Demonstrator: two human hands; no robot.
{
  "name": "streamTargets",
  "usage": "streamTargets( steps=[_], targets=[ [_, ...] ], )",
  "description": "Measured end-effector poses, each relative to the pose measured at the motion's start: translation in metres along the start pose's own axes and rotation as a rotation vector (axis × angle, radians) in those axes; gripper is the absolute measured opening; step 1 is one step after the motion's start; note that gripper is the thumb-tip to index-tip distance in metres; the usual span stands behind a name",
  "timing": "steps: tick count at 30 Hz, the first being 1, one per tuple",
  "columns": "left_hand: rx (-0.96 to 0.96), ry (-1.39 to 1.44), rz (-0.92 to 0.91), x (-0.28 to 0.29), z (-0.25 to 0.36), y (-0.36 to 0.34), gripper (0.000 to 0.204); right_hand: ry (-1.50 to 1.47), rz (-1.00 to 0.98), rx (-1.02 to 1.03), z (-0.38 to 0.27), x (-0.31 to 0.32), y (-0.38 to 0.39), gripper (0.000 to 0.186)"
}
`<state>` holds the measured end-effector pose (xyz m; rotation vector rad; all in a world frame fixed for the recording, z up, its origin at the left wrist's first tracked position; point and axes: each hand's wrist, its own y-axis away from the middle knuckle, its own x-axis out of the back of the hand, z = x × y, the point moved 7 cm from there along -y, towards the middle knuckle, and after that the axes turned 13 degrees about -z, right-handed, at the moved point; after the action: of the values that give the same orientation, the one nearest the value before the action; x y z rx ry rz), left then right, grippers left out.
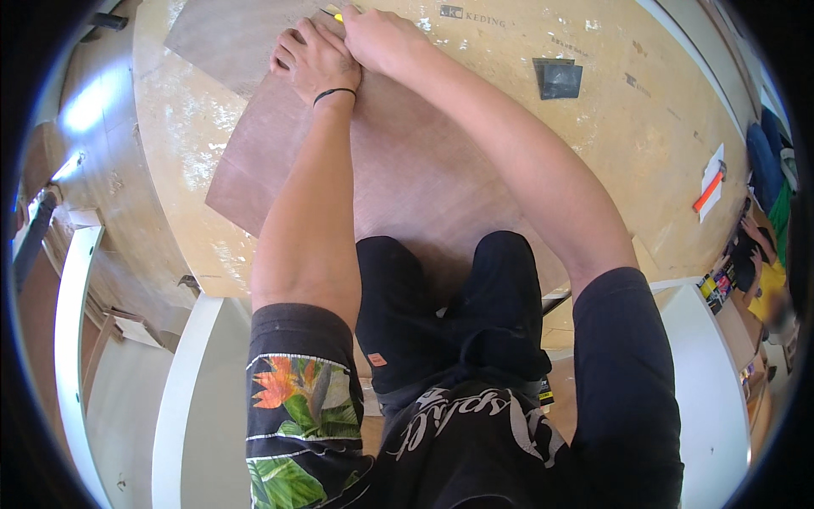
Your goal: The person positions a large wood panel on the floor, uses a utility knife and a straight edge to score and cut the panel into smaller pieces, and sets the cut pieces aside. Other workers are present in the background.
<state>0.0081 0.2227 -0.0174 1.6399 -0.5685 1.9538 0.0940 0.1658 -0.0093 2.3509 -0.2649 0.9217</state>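
A thin reddish-brown plywood sheet [407, 170] lies on a large pale wooden worktable [644, 127], under both my knees. My left hand [309, 59] presses flat on the sheet's far part, fingers curled, a black band on the wrist. My right hand [381, 38] is closed around a small yellow tool [337, 13] at the sheet's far edge; only the tool's tip shows. Both hands touch each other. A second greyish board [229, 34] lies under the sheet's far left corner.
A dark metal scraper blade [557, 79] rests on the table to the right. An orange-and-white tool [710, 188] lies near the right edge. White panels [186, 399] stand below the table. Another person in yellow [767, 284] is at the far right.
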Motion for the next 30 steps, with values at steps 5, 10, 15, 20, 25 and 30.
streamTargets(
  steps=[5, 10, 15, 20, 25, 30],
  targets=[
    [-0.004, 0.001, 0.015, -0.002, -0.001, -0.001, 0.029, 0.016, 0.085, 0.035, -0.003, 0.008, 0.013, 0.032],
    [-0.022, 0.014, 0.067, -0.002, -0.001, -0.001, 0.028, 0.079, -0.199, -0.075, 0.017, 0.0, 0.052, 0.03],
    [-0.015, 0.034, 0.04, -0.003, -0.002, -0.001, 0.029, 0.04, -0.231, -0.097, 0.028, -0.005, 0.077, 0.027],
    [-0.027, 0.037, 0.091, -0.001, 0.0, -0.001, 0.03, 0.051, -0.229, -0.094, 0.038, -0.007, 0.097, 0.025],
    [-0.013, 0.02, 0.056, -0.005, -0.002, -0.003, 0.032, 0.038, -0.178, -0.055, 0.055, -0.012, 0.143, 0.025],
    [-0.018, 0.023, 0.048, -0.005, -0.003, -0.002, 0.035, 0.035, -0.233, -0.127, 0.078, -0.025, 0.184, 0.024]
  ],
)
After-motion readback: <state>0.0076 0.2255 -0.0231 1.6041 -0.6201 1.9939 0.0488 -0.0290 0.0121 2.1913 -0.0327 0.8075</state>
